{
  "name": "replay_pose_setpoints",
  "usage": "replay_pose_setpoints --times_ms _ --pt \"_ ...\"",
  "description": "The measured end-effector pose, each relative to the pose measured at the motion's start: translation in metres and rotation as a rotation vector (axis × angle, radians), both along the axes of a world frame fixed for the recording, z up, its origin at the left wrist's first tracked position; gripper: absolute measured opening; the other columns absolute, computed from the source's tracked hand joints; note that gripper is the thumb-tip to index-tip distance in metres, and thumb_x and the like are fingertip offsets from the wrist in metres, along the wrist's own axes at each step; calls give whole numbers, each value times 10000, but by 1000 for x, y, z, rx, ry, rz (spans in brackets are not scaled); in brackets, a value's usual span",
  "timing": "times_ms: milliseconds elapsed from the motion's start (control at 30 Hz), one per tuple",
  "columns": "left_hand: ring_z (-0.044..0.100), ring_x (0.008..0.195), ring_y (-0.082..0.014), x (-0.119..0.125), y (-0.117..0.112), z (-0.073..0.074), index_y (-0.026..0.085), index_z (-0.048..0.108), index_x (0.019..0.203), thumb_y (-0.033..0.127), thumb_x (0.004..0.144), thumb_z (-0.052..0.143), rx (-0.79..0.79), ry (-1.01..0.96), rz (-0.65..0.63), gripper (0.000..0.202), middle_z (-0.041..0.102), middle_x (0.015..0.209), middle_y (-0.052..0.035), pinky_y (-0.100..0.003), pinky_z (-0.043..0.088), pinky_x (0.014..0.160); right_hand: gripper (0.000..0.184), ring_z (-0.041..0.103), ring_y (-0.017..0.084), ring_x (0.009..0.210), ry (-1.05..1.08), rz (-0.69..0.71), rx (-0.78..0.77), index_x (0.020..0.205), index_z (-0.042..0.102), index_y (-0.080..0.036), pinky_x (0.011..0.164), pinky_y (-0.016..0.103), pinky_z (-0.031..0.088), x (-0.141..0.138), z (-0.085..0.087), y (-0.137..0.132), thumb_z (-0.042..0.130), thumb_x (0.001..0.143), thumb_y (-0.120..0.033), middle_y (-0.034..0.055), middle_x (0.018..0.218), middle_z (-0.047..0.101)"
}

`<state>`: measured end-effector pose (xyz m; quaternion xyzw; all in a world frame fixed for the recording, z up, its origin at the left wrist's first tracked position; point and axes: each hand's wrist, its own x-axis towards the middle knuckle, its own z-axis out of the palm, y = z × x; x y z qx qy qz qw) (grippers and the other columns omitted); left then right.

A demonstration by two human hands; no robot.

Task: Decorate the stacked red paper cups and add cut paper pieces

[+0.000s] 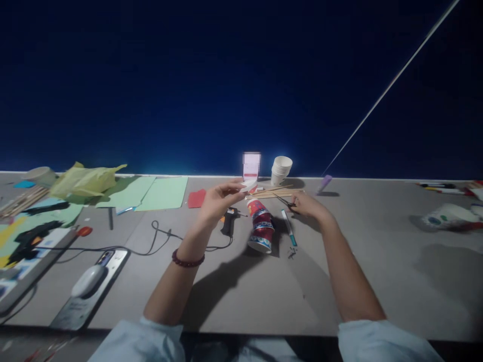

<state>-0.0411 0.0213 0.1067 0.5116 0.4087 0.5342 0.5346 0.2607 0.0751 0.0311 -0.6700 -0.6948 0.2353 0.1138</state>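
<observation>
My left hand (221,198), with a dark red bead bracelet on the wrist, pinches a small white piece (247,187), seemingly paper. Dark-handled scissors (291,204) are in my right hand (307,205), their blades pointing left towards the white piece but apart from it. Just below and between the hands lies a tilted stack of decorated paper cups (261,229) in red and blue. Thin wooden sticks (273,192) lie behind it. A black glue gun (228,222) is left of the cups, and a white and teal marker (289,229) is to their right.
Behind my hands stand a lit phone screen (251,165) and stacked white cups (281,171). Green paper sheets (162,193), a yellow bag (86,182), a power strip (32,269) and a phone (90,294) lie left, with a cable (143,250) crossing. Another decorated cup (449,216) lies right.
</observation>
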Motion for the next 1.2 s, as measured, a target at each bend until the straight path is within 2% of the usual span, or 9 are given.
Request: replay_pose_setpoints --times_ms 167,233,400,567,800,967,1100,1200 --pt "691 823 -170 6 2 2 168 740 760 181 578 839 -206 -209 -78 207 737 826 -53 -331 543 863 174 482 132 578 -122 -43 -4 773 543 -190 542 258 260 0 -19 7 706 718 -167 -8 650 588" --pt "696 840 -170 8 4 1 166 712 722 145 566 837 -263 -290 -77 201 718 761 -30 -328 531 896 155 487 131 583 -143 -49 -5 799 553 -185 538 256 257 0 -23 8 687 729 -149 2 676 606" --pt "697 872 -148 13 5 -4 182 641 714 135 589 833 -262 -372 -29 234 716 777 -3 -318 510 941 138 526 138 628 -162 -48 20 810 577 -185 542 253 266 0 -26 7 654 725 -108 21 724 644" --pt "698 827 -143 19 3 -8 180 563 696 179 567 858 -214 -357 13 322 696 763 6 -328 516 916 125 539 155 652 -185 -40 48 699 573 -194 543 266 262 -1 -24 8 682 702 -132 38 721 650" --pt "704 808 -144 24 2 -16 182 576 718 213 556 878 -111 -334 11 344 683 737 31 -311 525 866 193 524 153 611 -169 -39 40 603 520 -202 534 281 247 -4 -22 10 687 677 -139 30 651 614" --pt "702 842 -148 23 4 -12 180 566 688 177 538 871 -230 -404 -15 340 707 767 11 -312 522 899 225 483 128 534 -56 16 -30 579 498 -199 515 257 282 -5 -19 6 713 635 -162 -29 534 533" --pt "694 825 -127 22 5 -9 176 573 678 158 558 857 -296 -441 -41 308 717 788 3 -298 516 916 179 469 114 509 62 66 -64 571 529 -184 506 239 327 -6 -10 2 698 625 -158 -49 508 502" --pt "697 827 -143 23 4 -12 178 571 673 173 552 865 -256 -422 -35 317 702 750 6 -316 520 906 102 501 125 544 152 50 -9 691 581 -175 528 244 376 -15 7 -4 665 698 -233 -28 588 557"
